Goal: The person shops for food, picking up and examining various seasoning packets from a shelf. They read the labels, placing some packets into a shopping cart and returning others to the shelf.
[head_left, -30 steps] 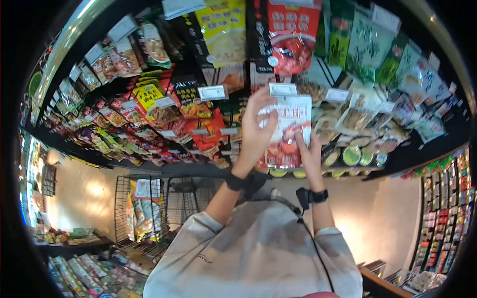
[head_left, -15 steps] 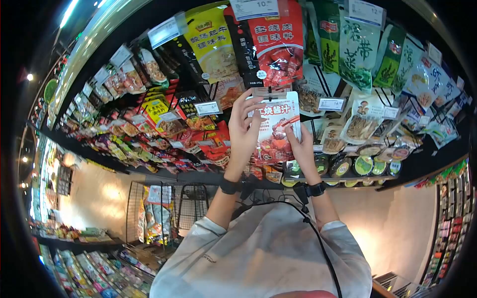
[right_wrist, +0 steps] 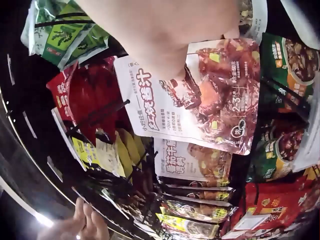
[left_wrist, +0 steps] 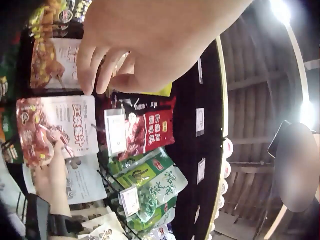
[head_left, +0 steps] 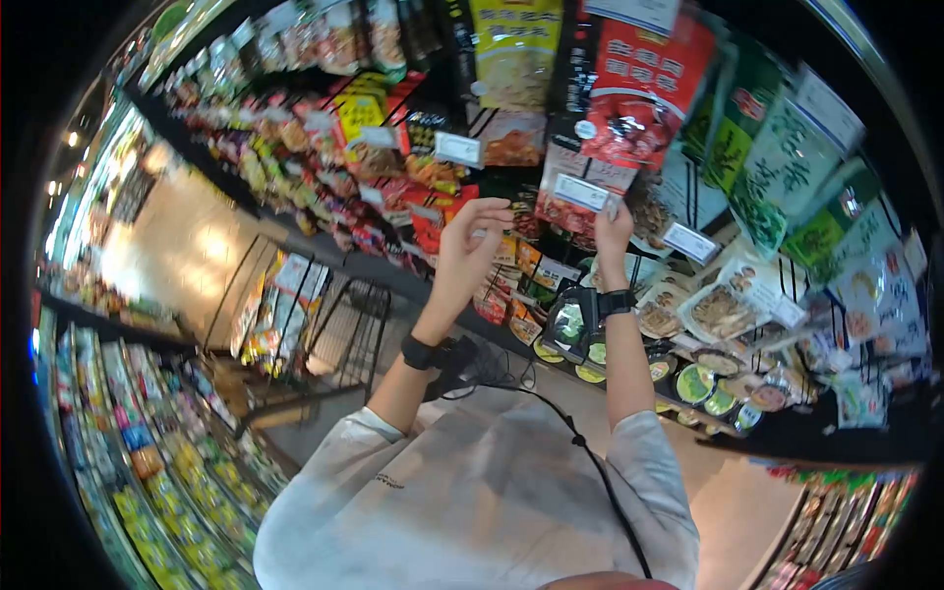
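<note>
A white-and-red braising sauce pouch [right_wrist: 215, 100] with a picture of meat chunks is at the end of a black display hook, its top edge overlapping the hook tip in the right wrist view. My right hand [head_left: 615, 236] grips the lower part of this pouch [left_wrist: 82, 120]; in the left wrist view the thumb lies across its front, with the other fingers hidden behind. My left hand [head_left: 470, 246] is raised to the left of it, fingers bent loosely and holding nothing. A red seasoning pouch [head_left: 644, 93] hangs above, and a price tag [head_left: 582, 192] partly covers the sauce pouch.
To the right hang green seaweed bags [head_left: 787, 177] and packs of dried mushrooms [head_left: 723, 310]. Many small seasoning packets fill the left side. A black wire cart [head_left: 339, 334] with bagged goods stands at the lower left.
The left hand has come away from the pouch toward the left and down. The pouch has gone up to the hook under the red pouch, with the right hand still on it. The head view has tilted.
</note>
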Available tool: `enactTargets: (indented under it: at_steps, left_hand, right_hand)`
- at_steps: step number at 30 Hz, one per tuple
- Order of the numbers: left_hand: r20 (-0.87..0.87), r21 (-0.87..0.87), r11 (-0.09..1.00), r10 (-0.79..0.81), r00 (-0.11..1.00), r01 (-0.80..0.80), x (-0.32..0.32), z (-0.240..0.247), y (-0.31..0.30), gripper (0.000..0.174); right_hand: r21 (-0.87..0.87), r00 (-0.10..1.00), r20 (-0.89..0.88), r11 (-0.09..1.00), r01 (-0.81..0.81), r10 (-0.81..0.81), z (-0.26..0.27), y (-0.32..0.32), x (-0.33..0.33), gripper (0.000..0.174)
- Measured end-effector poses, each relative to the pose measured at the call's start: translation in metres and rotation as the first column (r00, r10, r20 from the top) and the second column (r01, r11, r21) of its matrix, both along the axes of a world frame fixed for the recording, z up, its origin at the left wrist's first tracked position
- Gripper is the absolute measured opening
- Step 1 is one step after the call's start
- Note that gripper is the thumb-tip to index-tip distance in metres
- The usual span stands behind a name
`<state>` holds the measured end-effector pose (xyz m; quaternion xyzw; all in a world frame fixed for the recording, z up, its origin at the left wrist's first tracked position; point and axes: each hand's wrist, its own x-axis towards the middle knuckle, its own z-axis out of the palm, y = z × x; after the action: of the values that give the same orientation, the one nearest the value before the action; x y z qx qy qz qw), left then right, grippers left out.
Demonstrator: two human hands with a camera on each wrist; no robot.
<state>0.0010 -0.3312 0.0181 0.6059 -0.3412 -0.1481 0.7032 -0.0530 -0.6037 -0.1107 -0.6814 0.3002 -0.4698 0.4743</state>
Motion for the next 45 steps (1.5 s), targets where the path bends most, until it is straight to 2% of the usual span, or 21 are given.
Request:
enactTargets:
  at_steps: [3,5,6,8,9,10,12,15,17,20,22,24,26,30,35,39,40,42,43,44,45]
  left_hand:
    - [0.011,-0.003,0.995,0.096,0.995,-0.096,0.011,0.002,0.044,0.027]
    - [-0.001,0.055,0.976,0.209,0.978,-0.209,0.015,0.008,0.078,0.026]
    - [-0.018,0.097,0.956,0.28,0.96,-0.277,0.015,0.008,0.101,0.026]
    - [-0.007,0.144,0.905,0.406,0.914,-0.401,0.015,0.006,0.147,0.026]
    - [-0.023,0.151,0.88,0.459,0.888,-0.451,0.015,0.006,0.17,0.026]
    - [-0.044,0.154,0.856,0.505,0.862,-0.493,0.014,0.004,0.195,0.026]
    - [-0.049,0.154,0.781,0.618,0.784,-0.606,0.014,-0.007,0.251,0.025]
    - [-0.079,0.132,0.622,0.783,0.618,-0.772,0.024,-0.031,0.331,0.024]
    - [-0.026,0.135,0.495,0.868,0.496,-0.858,0.032,-0.049,0.389,0.023]
    - [-0.029,0.087,0.337,0.941,0.336,-0.937,0.047,-0.061,0.477,0.021]
    - [-0.017,0.133,0.248,0.969,0.248,-0.96,0.049,-0.066,0.538,0.021]
    - [-0.023,0.131,0.141,0.99,0.139,-0.981,0.051,-0.078,0.591,0.023]
    - [-0.111,0.099,0.083,0.991,0.072,-0.992,0.054,-0.102,0.634,0.026]
    - [0.141,0.437,-0.176,0.982,-0.126,-0.882,0.065,-0.146,0.692,0.051]
    - [0.009,0.571,-0.1,0.993,-0.116,-0.815,0.072,-0.172,0.729,0.065]
    - [-0.105,0.599,-0.015,0.99,-0.098,-0.801,0.07,-0.166,0.737,0.063]
    - [-0.141,0.598,-0.001,0.984,-0.107,-0.801,0.069,-0.164,0.736,0.062]
    - [0.057,0.558,-0.188,0.98,-0.189,-0.808,0.068,-0.177,0.741,0.059]
    - [0.123,0.515,-0.258,0.966,-0.227,-0.817,0.069,-0.185,0.746,0.059]
    - [0.135,0.478,-0.31,0.95,-0.28,-0.821,0.071,-0.189,0.75,0.058]
    - [0.135,0.466,-0.342,0.939,-0.316,-0.816,0.072,-0.196,0.754,0.058]
  right_hand:
    - [-0.075,0.998,0.056,0.997,0.015,-0.01,0.016,0.001,0.002,0.031]
    - [-0.215,0.989,-0.031,0.967,0.134,-0.144,-0.055,-0.049,0.013,0.026]
    - [-0.26,0.979,-0.189,0.965,0.026,-0.077,-0.038,-0.042,-0.002,0.031]
    - [-0.23,0.978,-0.184,0.972,0.052,-0.095,-0.007,0.011,-0.03,0.049]
    - [-0.167,0.988,-0.052,0.976,0.136,-0.147,0.0,0.035,-0.032,0.048]
    - [-0.4,0.971,-0.094,0.901,0.167,-0.221,-0.003,0.044,-0.043,0.041]
    - [-0.327,0.983,0.028,0.927,0.182,-0.183,-0.002,0.096,-0.054,0.034]
    - [-0.138,0.992,-0.096,0.986,-0.093,0.08,-0.043,0.154,-0.054,0.025]
    - [0.097,0.95,-0.115,0.955,-0.28,0.29,-0.064,0.213,-0.037,0.02]
    - [0.167,0.82,-0.195,0.842,-0.513,0.538,-0.087,0.305,0.015,0.018]
    - [0.359,0.66,-0.129,0.655,-0.665,0.74,-0.098,0.368,0.063,0.019]
    - [0.45,0.445,-0.117,0.447,-0.773,0.888,-0.059,0.457,0.107,0.02]
    - [0.376,0.226,-0.179,0.279,-0.884,0.958,-0.047,0.529,0.145,0.02]
    - [0.429,-0.147,-0.22,-0.039,-0.902,0.964,-0.045,0.648,0.193,0.016]
    - [0.468,-0.417,-0.302,-0.248,-0.848,0.857,-0.094,0.758,0.251,0.017]
    - [0.395,-0.484,-0.449,-0.319,-0.861,0.751,-0.162,0.828,0.308,0.017]
    - [0.27,-0.456,-0.542,-0.368,-0.89,0.706,-0.18,0.836,0.312,0.016]
    - [-0.046,-0.34,-0.684,-0.503,-0.863,0.646,-0.229,0.871,0.344,0.013]
    - [0.089,-0.376,-0.855,-0.614,-0.784,0.356,-0.265,0.88,0.359,0.02]
    - [-0.186,-0.27,-0.847,-0.731,-0.656,0.458,-0.29,0.873,0.362,0.017]
    - [-0.148,-0.235,-0.907,-0.786,-0.6,0.35,-0.358,0.878,0.381,0.014]
